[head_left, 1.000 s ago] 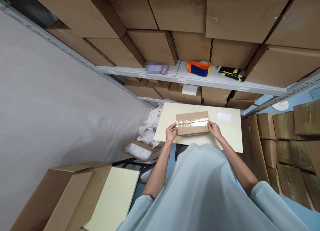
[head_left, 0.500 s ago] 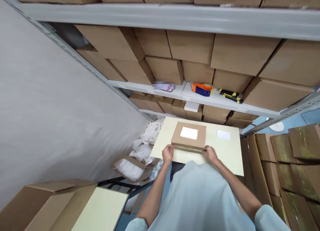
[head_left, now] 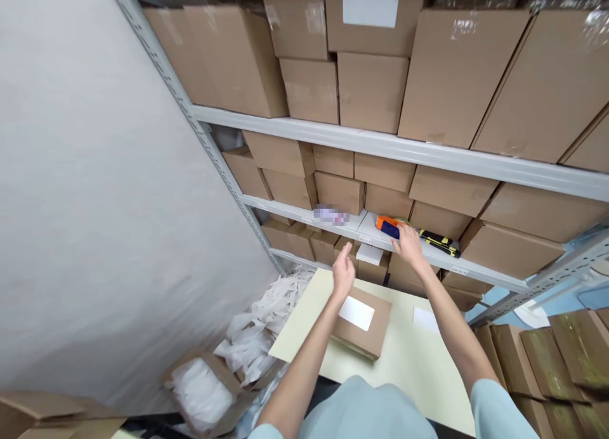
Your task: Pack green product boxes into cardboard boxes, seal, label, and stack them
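A flat brown cardboard box [head_left: 364, 332] with a white label [head_left: 356, 313] on top lies on the pale yellow table [head_left: 413, 369]. My left hand [head_left: 343, 273] hovers open just above the box's far edge, fingers spread, holding nothing. My right hand [head_left: 407, 244] reaches up to the grey shelf [head_left: 447, 264] and rests on the orange and blue tape dispenser [head_left: 387, 226], partly covering it. Whether the fingers have closed on it I cannot tell. A black and yellow tool [head_left: 440, 242] lies just right of that hand.
Brown cartons [head_left: 371, 90] fill the metal rack on every level. A small white box [head_left: 369, 254] sits under the shelf. A white slip [head_left: 425, 319] lies on the table. White bags [head_left: 266, 325] pile on the floor at left, and taped cartons [head_left: 552, 363] stack at right.
The box was flipped from taped side up to label side up and set down. Both hands left it. My right hand rose to the tape dispenser, and my view tilted upward.
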`<act>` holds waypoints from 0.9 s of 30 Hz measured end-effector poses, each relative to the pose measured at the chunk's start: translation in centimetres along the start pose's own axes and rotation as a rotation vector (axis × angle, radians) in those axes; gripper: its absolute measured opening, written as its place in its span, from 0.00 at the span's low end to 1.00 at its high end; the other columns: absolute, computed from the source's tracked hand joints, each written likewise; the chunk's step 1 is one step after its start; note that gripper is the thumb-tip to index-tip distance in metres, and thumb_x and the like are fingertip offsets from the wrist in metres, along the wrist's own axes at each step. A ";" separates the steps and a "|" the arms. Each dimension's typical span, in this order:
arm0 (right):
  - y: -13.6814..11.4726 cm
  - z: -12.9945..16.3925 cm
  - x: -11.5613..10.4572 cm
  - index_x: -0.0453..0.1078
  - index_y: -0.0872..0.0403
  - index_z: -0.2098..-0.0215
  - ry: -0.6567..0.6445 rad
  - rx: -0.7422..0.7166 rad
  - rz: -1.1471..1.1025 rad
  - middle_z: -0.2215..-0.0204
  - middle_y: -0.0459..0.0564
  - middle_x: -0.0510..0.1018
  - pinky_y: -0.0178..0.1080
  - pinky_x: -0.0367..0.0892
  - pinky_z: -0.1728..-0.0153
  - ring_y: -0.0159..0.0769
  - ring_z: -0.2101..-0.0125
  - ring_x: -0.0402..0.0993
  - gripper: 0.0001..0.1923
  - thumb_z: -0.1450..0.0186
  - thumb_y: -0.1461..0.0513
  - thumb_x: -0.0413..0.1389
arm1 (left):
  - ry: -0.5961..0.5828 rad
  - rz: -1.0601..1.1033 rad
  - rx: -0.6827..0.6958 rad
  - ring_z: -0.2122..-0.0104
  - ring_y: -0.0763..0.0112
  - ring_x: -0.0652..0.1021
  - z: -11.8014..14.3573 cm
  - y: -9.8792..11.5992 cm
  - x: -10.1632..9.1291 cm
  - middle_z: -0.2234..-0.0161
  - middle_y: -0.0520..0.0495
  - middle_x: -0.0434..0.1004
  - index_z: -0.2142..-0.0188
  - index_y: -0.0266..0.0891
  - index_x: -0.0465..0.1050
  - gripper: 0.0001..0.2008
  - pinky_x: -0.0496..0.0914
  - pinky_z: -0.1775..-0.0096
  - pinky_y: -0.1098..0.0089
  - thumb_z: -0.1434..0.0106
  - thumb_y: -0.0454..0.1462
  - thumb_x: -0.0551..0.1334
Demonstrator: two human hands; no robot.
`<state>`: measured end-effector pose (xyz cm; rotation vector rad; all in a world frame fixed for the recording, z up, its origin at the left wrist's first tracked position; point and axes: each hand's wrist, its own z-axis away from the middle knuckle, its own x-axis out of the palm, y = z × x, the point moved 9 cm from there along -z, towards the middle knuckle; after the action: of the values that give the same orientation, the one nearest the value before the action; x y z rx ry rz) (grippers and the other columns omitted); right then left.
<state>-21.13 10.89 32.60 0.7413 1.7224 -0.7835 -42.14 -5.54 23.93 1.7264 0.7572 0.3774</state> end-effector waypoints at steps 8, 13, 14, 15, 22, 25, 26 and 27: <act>-0.4 -5.6 2.1 0.70 0.69 0.31 -0.271 0.218 0.072 0.40 0.77 0.83 0.47 0.67 0.36 0.55 0.38 0.82 0.26 0.27 0.71 0.58 | -0.144 0.068 0.058 0.30 0.60 0.80 1.3 6.9 7.3 0.31 0.43 0.81 0.29 0.44 0.76 0.34 0.69 0.24 0.55 0.32 0.29 0.57; 0.5 -3.6 2.1 0.67 0.67 0.28 -0.229 0.185 -0.052 0.39 0.76 0.83 0.48 0.70 0.36 0.57 0.37 0.81 0.29 0.26 0.69 0.58 | -0.110 0.118 -0.038 0.34 0.53 0.83 4.0 4.0 4.8 0.36 0.37 0.85 0.33 0.42 0.80 0.25 0.71 0.26 0.48 0.27 0.36 0.61; 0.7 -2.5 2.3 0.65 0.66 0.27 -0.217 0.171 -0.077 0.38 0.75 0.82 0.48 0.71 0.36 0.57 0.36 0.81 0.29 0.25 0.67 0.57 | -0.106 0.132 -0.054 0.32 0.53 0.82 4.8 3.2 4.2 0.36 0.36 0.85 0.34 0.41 0.80 0.25 0.70 0.26 0.48 0.27 0.37 0.61; 0.9 -1.1 2.7 0.64 0.64 0.26 -0.196 0.156 -0.124 0.37 0.73 0.82 0.49 0.72 0.36 0.56 0.36 0.80 0.29 0.23 0.65 0.56 | -0.105 0.143 -0.073 0.31 0.53 0.80 5.7 2.3 3.7 0.35 0.36 0.84 0.34 0.41 0.81 0.25 0.69 0.25 0.48 0.28 0.36 0.61; -1.0 15.0 8.4 0.75 0.52 0.42 -0.036 0.176 -1.323 0.46 0.59 0.87 0.56 0.77 0.38 0.53 0.45 0.84 0.32 0.32 0.39 0.68 | -0.149 0.076 0.010 0.50 0.57 0.88 13.9 1.8 2.9 0.48 0.39 0.89 0.46 0.42 0.87 0.15 0.84 0.43 0.53 0.28 0.41 0.68; -2.9 20.8 9.1 0.76 0.50 0.41 -0.037 0.253 -1.493 0.43 0.58 0.87 0.55 0.75 0.33 0.52 0.41 0.83 0.33 0.31 0.38 0.69 | -0.178 0.073 0.039 0.57 0.60 0.88 16.3 3.6 3.5 0.55 0.41 0.88 0.50 0.43 0.87 0.12 0.85 0.51 0.59 0.28 0.45 0.71; -3.3 22.0 8.8 0.76 0.49 0.40 -0.028 0.271 -1.519 0.42 0.58 0.86 0.56 0.74 0.32 0.52 0.40 0.83 0.32 0.31 0.38 0.68 | -0.192 0.076 0.039 0.57 0.60 0.88 16.8 4.1 3.6 0.55 0.41 0.88 0.50 0.43 0.87 0.12 0.84 0.52 0.60 0.27 0.45 0.71; -3.6 22.9 8.4 0.76 0.49 0.39 -0.017 0.282 -1.535 0.41 0.57 0.86 0.56 0.73 0.31 0.52 0.39 0.82 0.33 0.30 0.38 0.68 | -0.210 0.078 0.040 0.57 0.61 0.87 17.1 4.5 3.7 0.54 0.41 0.88 0.50 0.43 0.87 0.11 0.84 0.52 0.60 0.26 0.44 0.71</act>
<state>-13.33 -8.68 19.80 -0.6264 1.9965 -2.0273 -27.69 -16.39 22.72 1.8043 0.5503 0.2299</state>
